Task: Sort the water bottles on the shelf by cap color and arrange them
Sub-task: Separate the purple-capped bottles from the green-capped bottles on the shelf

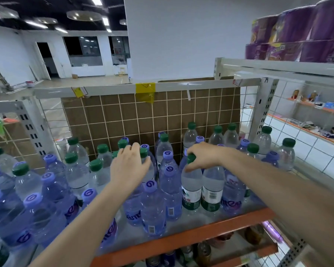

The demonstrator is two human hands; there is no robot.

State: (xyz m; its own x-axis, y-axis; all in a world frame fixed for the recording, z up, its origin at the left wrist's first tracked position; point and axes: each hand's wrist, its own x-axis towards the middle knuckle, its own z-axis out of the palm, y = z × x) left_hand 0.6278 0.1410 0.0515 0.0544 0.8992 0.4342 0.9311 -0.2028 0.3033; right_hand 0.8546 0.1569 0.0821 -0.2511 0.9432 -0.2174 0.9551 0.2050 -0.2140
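Observation:
Several water bottles stand mixed on the shelf (181, 237), some clear with green caps, some blue-tinted with purple caps. My right hand (204, 157) grips the neck of a green-capped bottle (191, 187) near the front middle, fingers curled round its cap. My left hand (129, 164) reaches over the middle rows with fingers spread and relaxed, its fingertips at a green-capped bottle (144, 153) behind; whether it touches is unclear. A purple-capped bottle (152, 205) stands at the front between my arms.
A wire grid backed with brown cardboard (143, 116) closes the shelf's back. An orange front rail runs along the edge. Purple packs (297, 35) sit on the upper right shelf. More goods lie on shelves at right and below.

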